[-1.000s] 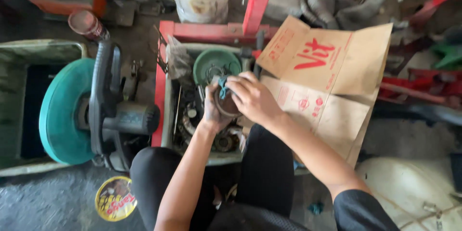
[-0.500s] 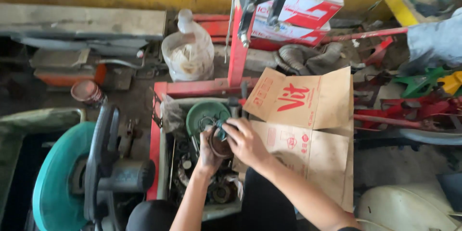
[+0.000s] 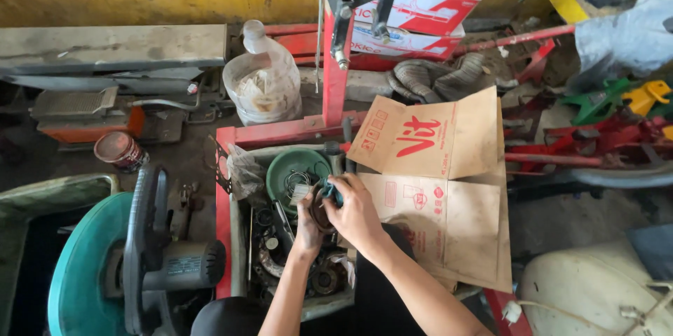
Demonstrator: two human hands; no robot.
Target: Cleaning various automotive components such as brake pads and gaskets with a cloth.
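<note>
Since half a second ago the view has tipped slightly up, showing more yellow wall; both hands stay put over the parts tray [image 3: 238,252]. Left hand [image 3: 308,220], grip closed, cups a dark round ring-shaped part [image 3: 320,211] from below. Right hand [image 3: 357,213], grip closed on a small blue-green rag [image 3: 331,191], presses it on the part's top edge, just beside the green bowl [image 3: 294,171]. Flattened cardboard box [image 3: 438,182] lies to the right, teal cut-off saw [image 3: 126,259] to the left. Step in hand looks like wiping the part clean. Next move likely calls for turning it in the left hand to reach unwiped faces.
</note>
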